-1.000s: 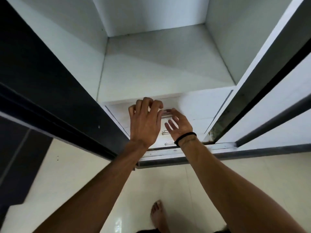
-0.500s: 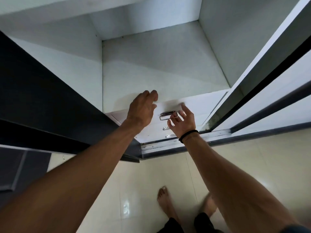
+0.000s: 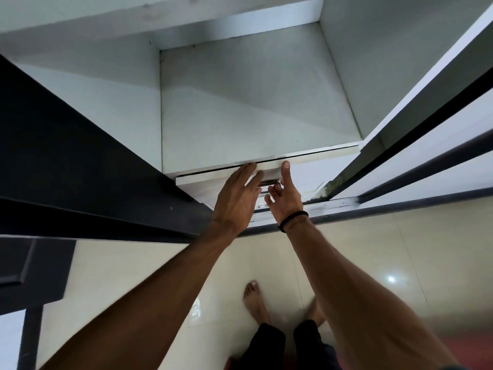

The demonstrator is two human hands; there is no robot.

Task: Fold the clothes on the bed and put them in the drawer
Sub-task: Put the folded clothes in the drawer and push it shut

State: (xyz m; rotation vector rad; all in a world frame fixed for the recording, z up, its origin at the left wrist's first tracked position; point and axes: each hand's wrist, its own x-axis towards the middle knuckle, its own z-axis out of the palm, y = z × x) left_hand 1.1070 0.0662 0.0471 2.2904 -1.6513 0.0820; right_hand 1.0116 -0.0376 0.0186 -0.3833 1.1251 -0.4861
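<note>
drawer [image 3: 314, 172], long axis left to right, front facing the person, under both hands: left [image 3: 234, 198] flat-fingered, right [image 3: 284, 194] loosely spread

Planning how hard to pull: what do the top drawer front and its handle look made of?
Drawer front: seemingly white laminated board, smooth and matte, with a flat square edge. Handle: probably polished metal, a thin bar with bright reflections, partly hidden by the left hand and right hand.
</note>
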